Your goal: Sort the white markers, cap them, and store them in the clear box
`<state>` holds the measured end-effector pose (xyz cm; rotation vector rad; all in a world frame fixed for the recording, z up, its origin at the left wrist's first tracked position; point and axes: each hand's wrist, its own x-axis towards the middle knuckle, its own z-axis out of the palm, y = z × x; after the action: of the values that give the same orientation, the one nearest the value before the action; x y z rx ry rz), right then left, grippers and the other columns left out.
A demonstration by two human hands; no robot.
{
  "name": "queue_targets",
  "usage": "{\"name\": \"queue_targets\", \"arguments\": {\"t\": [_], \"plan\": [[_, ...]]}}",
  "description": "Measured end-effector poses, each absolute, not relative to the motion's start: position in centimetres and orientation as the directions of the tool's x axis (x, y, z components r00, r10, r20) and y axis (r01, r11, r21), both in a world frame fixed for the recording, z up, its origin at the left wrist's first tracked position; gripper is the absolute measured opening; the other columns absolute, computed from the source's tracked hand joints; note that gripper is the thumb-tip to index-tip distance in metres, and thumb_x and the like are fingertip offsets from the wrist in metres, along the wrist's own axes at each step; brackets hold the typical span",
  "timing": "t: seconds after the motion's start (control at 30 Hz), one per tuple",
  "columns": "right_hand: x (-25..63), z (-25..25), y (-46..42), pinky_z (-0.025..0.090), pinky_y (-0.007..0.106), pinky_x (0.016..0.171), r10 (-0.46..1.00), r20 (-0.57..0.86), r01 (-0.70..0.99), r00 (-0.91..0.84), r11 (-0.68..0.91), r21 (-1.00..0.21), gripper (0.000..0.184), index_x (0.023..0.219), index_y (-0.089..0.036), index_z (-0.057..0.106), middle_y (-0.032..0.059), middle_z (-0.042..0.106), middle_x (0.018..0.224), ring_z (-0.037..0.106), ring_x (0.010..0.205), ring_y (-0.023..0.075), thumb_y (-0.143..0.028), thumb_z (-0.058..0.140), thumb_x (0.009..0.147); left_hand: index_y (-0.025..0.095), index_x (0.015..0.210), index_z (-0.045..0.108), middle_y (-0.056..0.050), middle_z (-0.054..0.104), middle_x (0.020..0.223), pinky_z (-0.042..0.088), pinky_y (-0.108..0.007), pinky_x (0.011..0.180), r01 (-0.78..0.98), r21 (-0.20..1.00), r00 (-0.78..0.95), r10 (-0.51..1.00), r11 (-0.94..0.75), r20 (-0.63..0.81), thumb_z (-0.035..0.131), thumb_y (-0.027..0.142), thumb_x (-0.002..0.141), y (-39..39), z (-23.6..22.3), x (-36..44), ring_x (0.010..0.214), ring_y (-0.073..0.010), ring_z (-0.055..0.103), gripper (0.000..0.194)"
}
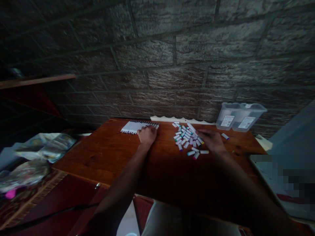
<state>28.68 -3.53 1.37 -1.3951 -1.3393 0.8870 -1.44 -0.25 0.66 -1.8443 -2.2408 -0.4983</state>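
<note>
A neat row of white markers (134, 126) lies side by side on the wooden table, with dark ends along both edges. Curled fingers of my left hand (147, 134) press on the right end of this row. To the right is a loose pile of white markers (185, 135) with coloured ends in green, purple, yellow and other colours. At the pile's upper right edge, my right hand (212, 139) is closed on a white marker (190, 126), which slants up and left from the fingertips. My right fingertips are dim and partly hidden by the hand.
Two joined clear plastic containers (240, 118) with labels stand at the back right. A white wavy-edged strip (182, 120) lies along the brick wall (159, 78). One stray marker (225, 136) sits before the containers. Plastic bags (44, 147) lie left of the table (98, 154).
</note>
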Motion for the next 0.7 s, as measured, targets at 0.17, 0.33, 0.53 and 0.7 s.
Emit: {"name": "queue_targets", "arguments": {"t": [0.17,0.33,0.53,0.7], "plan": [[28.49,1.88,-3.77,0.052,0.037,0.082,0.984,0.104,0.301,0.143,0.057,-0.952,0.033,0.096,-0.015,0.076,0.0076,0.077,0.091,0.07,0.085,0.0249,-0.039,0.072,0.073,0.023,0.096,0.072,-0.012,0.071,0.101,0.036,-0.045,0.088,0.984,0.089,-0.178,0.926,0.157,0.332,0.047,0.036,0.088,-0.41,0.77,-1.44,0.104,-0.032,0.058,0.029],[28.39,2.02,-3.89,0.052,0.036,0.082,0.987,0.103,0.303,0.122,0.062,-0.951,0.029,0.095,-0.015,0.076,0.008,0.077,0.093,0.07,0.086,0.0245,-0.035,0.072,0.074,0.023,0.096,0.073,-0.012,0.072,0.099,0.035,-0.045,0.088,0.979,0.097,-0.202,0.928,0.181,0.314,0.042,0.03,0.089,-0.1,0.54,-1.51,0.101,-0.0309,0.06,0.032],[28.38,1.51,-3.71,0.052,0.037,0.082,0.987,0.11,0.288,0.118,0.072,-0.955,0.031,0.096,-0.015,0.076,0.0082,0.077,0.092,0.07,0.084,0.0242,-0.036,0.071,0.074,0.024,0.097,0.074,-0.014,0.072,0.098,0.033,-0.046,0.087,0.984,0.06,-0.178,0.927,0.168,0.33,0.037,0.026,0.092,-0.16,0.64,-1.28,0.1,-0.0315,0.06,0.038],[28.58,1.03,-3.46,0.051,0.038,0.087,0.989,0.12,0.293,0.09,0.088,-0.952,0.035,0.099,-0.014,0.075,0.0086,0.076,0.096,0.07,0.087,0.0245,-0.039,0.071,0.074,0.019,0.095,0.075,-0.017,0.071,0.098,0.032,-0.047,0.088,0.99,0.024,-0.141,0.925,0.141,0.353,0.037,0.023,0.091,-0.3,0.74,-0.82,0.103,-0.0322,0.058,0.039]]}}
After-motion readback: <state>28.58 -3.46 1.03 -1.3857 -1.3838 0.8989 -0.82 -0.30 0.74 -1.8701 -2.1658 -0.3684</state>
